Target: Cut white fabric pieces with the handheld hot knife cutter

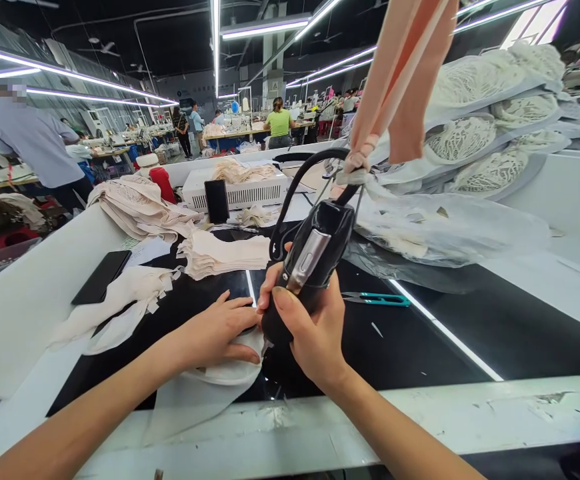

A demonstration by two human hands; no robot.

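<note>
My right hand (320,337) is wrapped round a black hand-held power tool (335,223) with a silver lever and a thick black cable. Its lower end points down at the black table panel (380,347). Pink fabric strips (400,87), tied near its top, run upward out of view. Just left of the tool, my left hand (220,327) lies flat with fingers spread on a pale fabric piece (237,375) near the table's front edge. The fingertips are close to the tool's lower end; whether they touch it I cannot tell. Teal thread snips (385,299) lie to the right.
Stacked cream fabric pieces (225,252) lie behind my left hand, with a standing phone (217,202) and a white vented box (245,190) beyond. A dark flat device (101,277) rests left. White lace pieces (490,133) are piled at right. People stand farther off.
</note>
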